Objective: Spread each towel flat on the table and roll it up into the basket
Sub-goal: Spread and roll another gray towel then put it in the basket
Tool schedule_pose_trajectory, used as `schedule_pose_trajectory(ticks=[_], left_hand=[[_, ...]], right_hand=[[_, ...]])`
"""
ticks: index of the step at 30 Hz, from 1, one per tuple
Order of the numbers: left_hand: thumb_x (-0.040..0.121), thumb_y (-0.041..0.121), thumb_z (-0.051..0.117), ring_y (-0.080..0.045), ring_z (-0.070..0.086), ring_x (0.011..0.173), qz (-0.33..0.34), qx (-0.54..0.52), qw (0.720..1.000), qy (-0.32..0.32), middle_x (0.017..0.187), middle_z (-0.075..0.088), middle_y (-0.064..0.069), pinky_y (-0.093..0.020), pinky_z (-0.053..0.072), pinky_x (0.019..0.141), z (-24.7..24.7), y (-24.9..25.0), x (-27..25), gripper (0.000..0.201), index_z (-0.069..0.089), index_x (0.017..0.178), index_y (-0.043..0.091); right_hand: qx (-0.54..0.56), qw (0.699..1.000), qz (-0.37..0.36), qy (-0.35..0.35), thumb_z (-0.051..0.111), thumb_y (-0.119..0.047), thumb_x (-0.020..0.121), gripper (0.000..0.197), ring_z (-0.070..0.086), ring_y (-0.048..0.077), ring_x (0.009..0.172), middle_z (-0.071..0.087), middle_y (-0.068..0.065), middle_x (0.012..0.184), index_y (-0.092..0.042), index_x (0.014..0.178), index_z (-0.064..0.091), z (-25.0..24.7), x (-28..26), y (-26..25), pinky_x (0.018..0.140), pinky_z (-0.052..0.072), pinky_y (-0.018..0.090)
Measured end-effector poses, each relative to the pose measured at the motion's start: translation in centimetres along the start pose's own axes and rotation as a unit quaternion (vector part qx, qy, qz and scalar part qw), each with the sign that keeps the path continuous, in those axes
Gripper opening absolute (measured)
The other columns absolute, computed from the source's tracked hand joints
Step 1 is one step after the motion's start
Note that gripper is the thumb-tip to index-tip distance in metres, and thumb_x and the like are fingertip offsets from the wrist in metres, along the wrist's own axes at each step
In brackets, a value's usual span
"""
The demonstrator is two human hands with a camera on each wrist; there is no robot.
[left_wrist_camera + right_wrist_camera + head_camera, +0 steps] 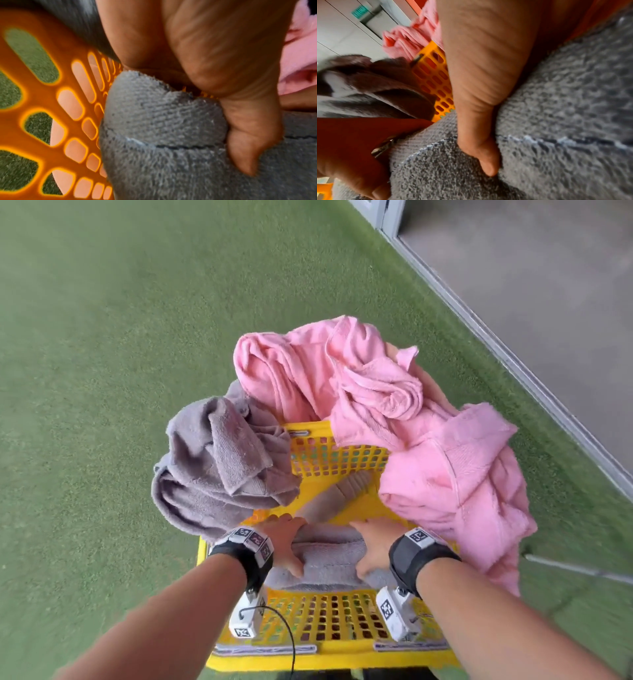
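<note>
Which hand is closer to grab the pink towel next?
Probably the right hand. The pink towel hangs over the yellow basket on that hand's side, while the left hand sits nearer the loose grey towel. Both hands now grip the rolled grey towel, so it must let go first.

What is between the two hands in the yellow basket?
A rolled grey towel. In the head view the left hand and right hand grip its two ends inside the basket.
</note>
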State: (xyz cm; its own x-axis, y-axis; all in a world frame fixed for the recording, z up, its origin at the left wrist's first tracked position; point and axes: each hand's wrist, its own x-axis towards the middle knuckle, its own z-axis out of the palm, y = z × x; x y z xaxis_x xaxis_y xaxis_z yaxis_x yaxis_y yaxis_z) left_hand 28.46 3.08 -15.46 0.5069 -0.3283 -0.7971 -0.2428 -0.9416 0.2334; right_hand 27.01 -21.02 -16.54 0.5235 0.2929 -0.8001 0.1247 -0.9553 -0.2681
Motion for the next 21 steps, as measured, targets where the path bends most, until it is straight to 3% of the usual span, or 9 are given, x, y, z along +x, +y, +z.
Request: schedule_pose_trajectory(ticks=[4,7,11,14,17,21], left_hand=[[0.06,0.063,0.076,-0.028,0.041,0.121,0.007,0.012,0.999,-0.031,0.135,0.041,0.001,-0.046,0.045,0.095,1.8,-1.0,1.9,0.106,0.026,0.148,0.034],[0.075,0.059,0.069,-0.031,0.044,0.123,0.0,0.011,0.999,-0.041,0.137,0.044,-0.005,-0.047,0.045,0.098,2.4,-1.6,2.5,0.088,0.031,0.15,0.034],[0.084,0.054,0.06,-0.031,0.05,0.123,-0.012,-0.004,0.999,-0.029,0.138,0.047,-0.008,-0.041,0.046,0.096,2.1,-1.6,2.3,0.074,0.034,0.15,0.032],[0.087,0.052,0.058,-0.027,0.049,0.124,-0.013,-0.022,1.0,-0.012,0.137,0.048,-0.004,-0.04,0.044,0.099,1.4,-1.1,1.5,0.065,0.04,0.146,0.032],[0.087,0.051,0.056,-0.021,0.056,0.115,0.008,-0.038,0.999,0.022,0.126,0.057,0.003,-0.038,0.048,0.094,0.0,0.5,0.2,0.048,0.053,0.131,0.034],[0.088,0.043,0.059,-0.014,0.062,0.104,0.066,-0.055,0.992,0.095,0.112,0.065,0.011,-0.032,0.05,0.09,-3.6,4.0,-1.1,0.035,0.061,0.121,0.032]], right_hand=[[0.011,0.999,0.013,-0.036,0.08,-0.062,0.056,0.115,0.046,0.031,0.131,0.043,0.004,0.149,-0.031,0.152,0.026,1.6,1.7,0.0,0.102,0.048,0.047],[0.039,0.998,0.025,-0.046,0.078,-0.052,0.069,0.099,0.041,0.03,0.137,0.038,0.004,0.154,-0.03,0.153,0.031,2.0,2.2,0.2,0.108,0.042,0.042],[0.082,0.996,0.03,-0.031,0.078,-0.045,0.072,0.072,0.058,0.024,0.122,0.059,-0.001,0.138,-0.029,0.137,0.054,1.3,1.5,0.1,0.09,0.048,0.031],[0.11,0.993,0.026,0.018,0.074,-0.04,0.076,0.063,0.06,0.022,0.117,0.063,0.0,0.133,-0.026,0.135,0.057,0.2,0.1,-0.3,0.093,0.049,0.031],[0.141,0.985,0.0,0.094,0.07,-0.037,0.081,0.044,0.063,0.016,0.103,0.068,-0.006,0.112,-0.027,0.123,0.064,-1.5,-2.2,-0.6,0.083,0.047,0.028],[0.168,0.96,-0.008,0.225,0.069,-0.038,0.081,0.028,0.061,0.007,0.085,0.068,-0.013,0.091,-0.03,0.108,0.066,-4.9,-6.5,-0.4,0.078,0.048,0.028]])
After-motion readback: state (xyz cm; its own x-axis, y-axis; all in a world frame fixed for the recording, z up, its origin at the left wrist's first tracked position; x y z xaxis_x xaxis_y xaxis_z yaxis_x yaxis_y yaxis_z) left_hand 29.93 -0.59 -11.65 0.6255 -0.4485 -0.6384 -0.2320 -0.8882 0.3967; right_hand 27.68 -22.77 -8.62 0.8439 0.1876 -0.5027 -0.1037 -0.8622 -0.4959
